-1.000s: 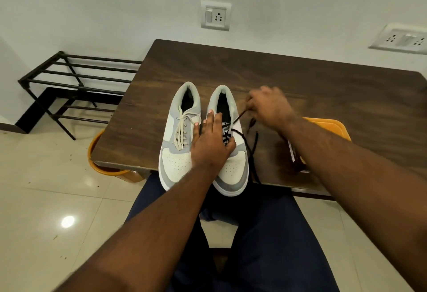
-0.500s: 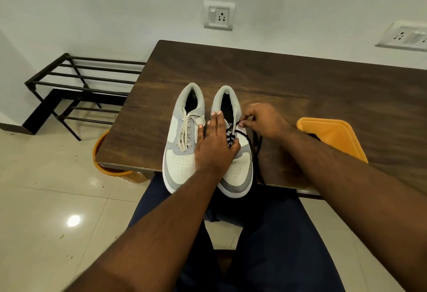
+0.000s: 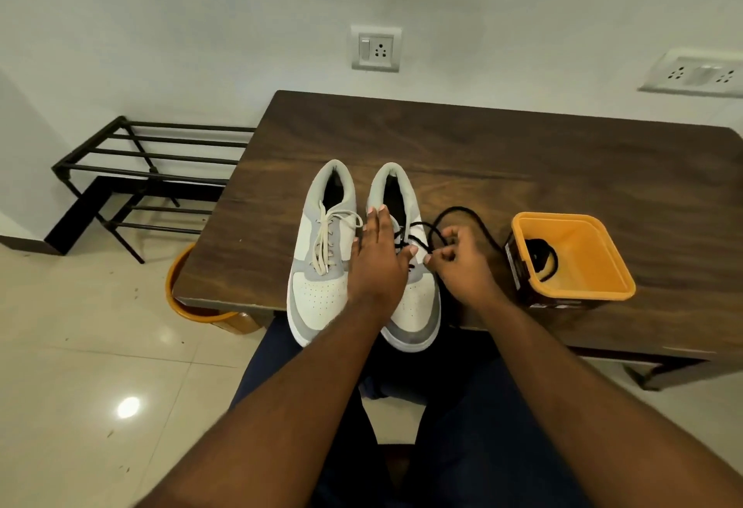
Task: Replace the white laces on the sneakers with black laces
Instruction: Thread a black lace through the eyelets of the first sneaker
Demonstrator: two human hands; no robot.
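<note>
Right hand [image 3: 462, 266] nearer, dark wooden table [image 3: 522, 153].

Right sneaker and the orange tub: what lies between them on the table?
The right hand pinching the black lace, which loops over bare wood; head view.

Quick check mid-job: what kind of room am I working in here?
Most likely a room in a home, not a workshop. A dark wooden table stands against a plain white wall with white wall sockets, a black metal shoe rack sits on the glossy tiled floor beside it.
</note>
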